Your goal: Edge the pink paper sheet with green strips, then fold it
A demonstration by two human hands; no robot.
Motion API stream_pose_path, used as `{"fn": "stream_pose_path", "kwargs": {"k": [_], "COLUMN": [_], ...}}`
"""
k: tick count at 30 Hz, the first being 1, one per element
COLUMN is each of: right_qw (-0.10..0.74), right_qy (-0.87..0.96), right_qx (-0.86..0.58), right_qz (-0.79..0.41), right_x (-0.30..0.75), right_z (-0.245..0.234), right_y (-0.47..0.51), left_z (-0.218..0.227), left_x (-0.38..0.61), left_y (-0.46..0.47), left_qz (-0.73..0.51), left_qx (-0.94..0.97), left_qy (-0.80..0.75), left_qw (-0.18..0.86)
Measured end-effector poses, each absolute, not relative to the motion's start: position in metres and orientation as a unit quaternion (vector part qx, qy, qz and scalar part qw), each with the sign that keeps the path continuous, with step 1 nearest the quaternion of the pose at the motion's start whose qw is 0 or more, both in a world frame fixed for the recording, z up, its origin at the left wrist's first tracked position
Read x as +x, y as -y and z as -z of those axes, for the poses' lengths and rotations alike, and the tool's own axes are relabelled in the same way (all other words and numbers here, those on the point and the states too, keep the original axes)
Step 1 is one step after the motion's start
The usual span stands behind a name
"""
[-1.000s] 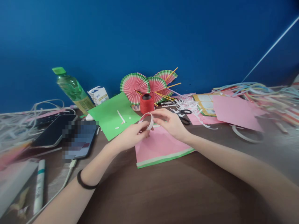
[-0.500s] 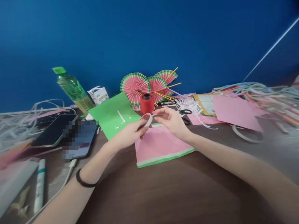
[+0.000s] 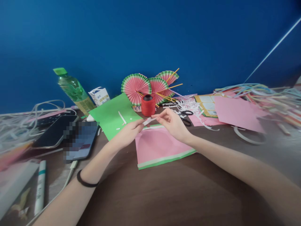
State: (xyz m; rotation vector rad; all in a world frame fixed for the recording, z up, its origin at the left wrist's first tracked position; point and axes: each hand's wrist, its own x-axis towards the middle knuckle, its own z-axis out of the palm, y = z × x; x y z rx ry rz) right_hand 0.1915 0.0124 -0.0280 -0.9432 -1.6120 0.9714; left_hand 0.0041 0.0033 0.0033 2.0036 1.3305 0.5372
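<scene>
Between my two hands, just in front of a red thread spool [image 3: 148,106], stretches a short band of white tape [image 3: 149,120]. My left hand [image 3: 128,133] is closed on its left end, with the fingertips partly hidden behind the hand. At the other end, the thumb and fingers of my right hand [image 3: 172,124] pinch the tape. Below them lies a pink sheet [image 3: 162,146] with white and green bands along its near and far edges. A green sheet [image 3: 115,116] with small white paper scraps on it lies beside my left hand.
Pleated watermelon-coloured paper fans [image 3: 136,88] lean at the blue wall. Black-handled scissors [image 3: 187,113] and shredded white paper lie right of my right hand. Leftward are a green-capped bottle [image 3: 74,89], phones [image 3: 55,131] and a marker [image 3: 40,188]. Pink sheets [image 3: 237,111] lie to the right.
The white loop seen between my hands has turned and now shows as a flatter, straighter band. My left hand has rotated slightly, its knuckles upward; my right hand keeps its pinch.
</scene>
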Motion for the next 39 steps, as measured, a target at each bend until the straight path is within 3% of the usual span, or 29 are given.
{"fn": "stream_pose_path", "kwargs": {"k": [5,15,33,36,39], "right_qw": [0.474,0.45,0.485,0.485,0.471], "right_qy": [0.674,0.7,0.682,0.678,0.684], "right_qx": [-0.438,-0.378,-0.288,-0.301,-0.332], "right_qz": [-0.359,-0.406,-0.466,-0.463,-0.446], "right_x": [0.19,0.189,0.193,0.195,0.201], "right_z": [0.025,0.028,0.029,0.028,0.029], "right_y": [-0.008,-0.008,-0.007,-0.013,-0.023], "left_z": [-0.004,-0.003,0.002,0.0,0.001], "left_x": [0.004,-0.001,-0.007,-0.012,-0.015], "left_y": [-0.005,-0.009,-0.015,-0.019,-0.019], "left_qz": [-0.209,-0.214,-0.316,-0.306,-0.245], "left_qx": [0.765,0.756,0.691,0.71,0.747], "left_qy": [-0.525,-0.54,-0.511,-0.537,-0.582], "left_qw": [0.309,0.303,0.401,0.337,0.207]}}
